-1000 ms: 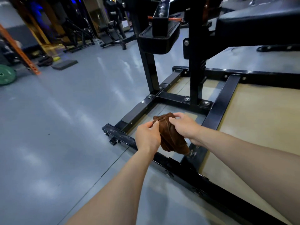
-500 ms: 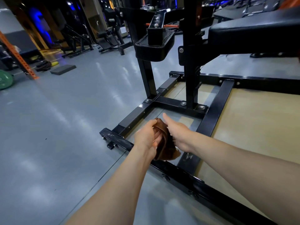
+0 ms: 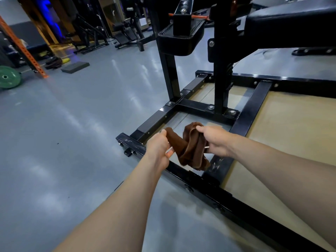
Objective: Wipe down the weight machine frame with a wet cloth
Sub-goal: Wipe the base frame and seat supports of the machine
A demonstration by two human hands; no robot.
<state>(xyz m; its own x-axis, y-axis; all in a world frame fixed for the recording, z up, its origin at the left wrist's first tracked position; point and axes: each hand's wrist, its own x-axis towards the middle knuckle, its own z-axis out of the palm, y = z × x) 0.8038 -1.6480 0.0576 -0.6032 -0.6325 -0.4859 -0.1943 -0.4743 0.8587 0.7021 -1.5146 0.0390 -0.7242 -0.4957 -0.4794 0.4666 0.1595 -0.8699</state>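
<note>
A brown cloth [image 3: 189,150] hangs twisted between my two hands, above the black steel base frame [image 3: 152,120] of the weight machine. My left hand [image 3: 158,148] grips one end of the cloth at its left. My right hand [image 3: 215,141] grips the bunched other end at the right. The cloth's lower fold droops toward the frame's near crossbar [image 3: 209,193], and I cannot tell whether it touches. Black uprights [image 3: 221,84] rise from the base just beyond my hands.
A padded black seat [image 3: 291,22] and a black tray [image 3: 180,42] overhang the frame at upper right. Tan board [image 3: 287,135] lies inside the frame. Grey floor spreads left, with a green weight plate [image 3: 8,77], an orange rack post [image 3: 23,50] and other machines [image 3: 127,33] far back.
My hands have drawn apart, stretching the bunched cloth out between them. The view has shifted slightly closer to the frame.
</note>
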